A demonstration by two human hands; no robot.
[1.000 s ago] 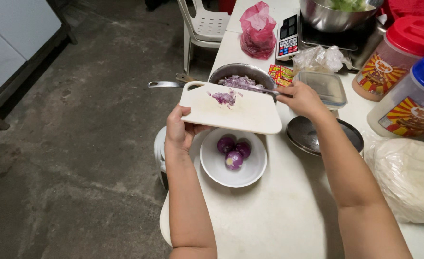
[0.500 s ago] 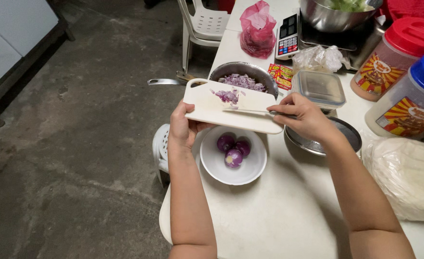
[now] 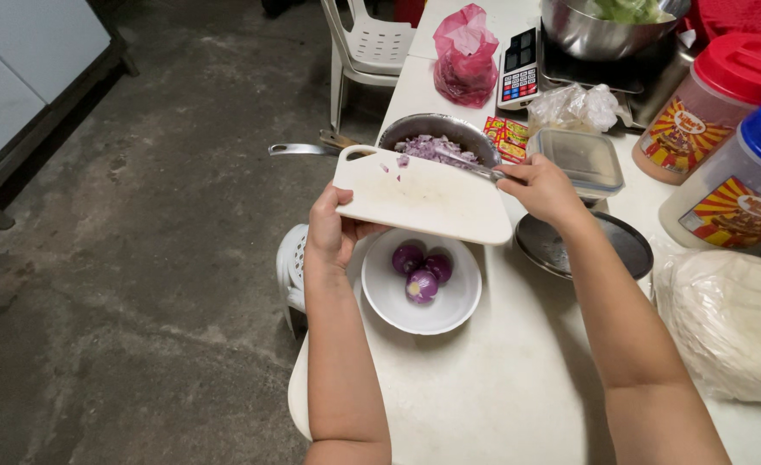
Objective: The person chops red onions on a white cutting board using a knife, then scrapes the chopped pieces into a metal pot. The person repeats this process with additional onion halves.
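My left hand point(image 3: 333, 228) grips the near left edge of a white cutting board point(image 3: 423, 196), held tilted over a metal bowl point(image 3: 436, 138) of chopped purple onion. My right hand point(image 3: 544, 188) holds a knife point(image 3: 471, 167) whose blade lies across the board's far edge by the bowl. A few onion bits cling to the board. Under the board, a white bowl point(image 3: 421, 288) holds three peeled purple onions point(image 3: 422, 269).
On the white table point(image 3: 501, 379): a clear lidded container point(image 3: 580, 158), a dark metal lid point(image 3: 583, 244), a bag of white wrappers point(image 3: 733, 323), two big jars point(image 3: 746, 185), a pink bag point(image 3: 465, 53), a calculator point(image 3: 520, 67). A white chair point(image 3: 372, 47) stands beyond.
The pile of chopped onion on the board has been scraped off into the metal bowl. The knife has swept to the board's far edge.
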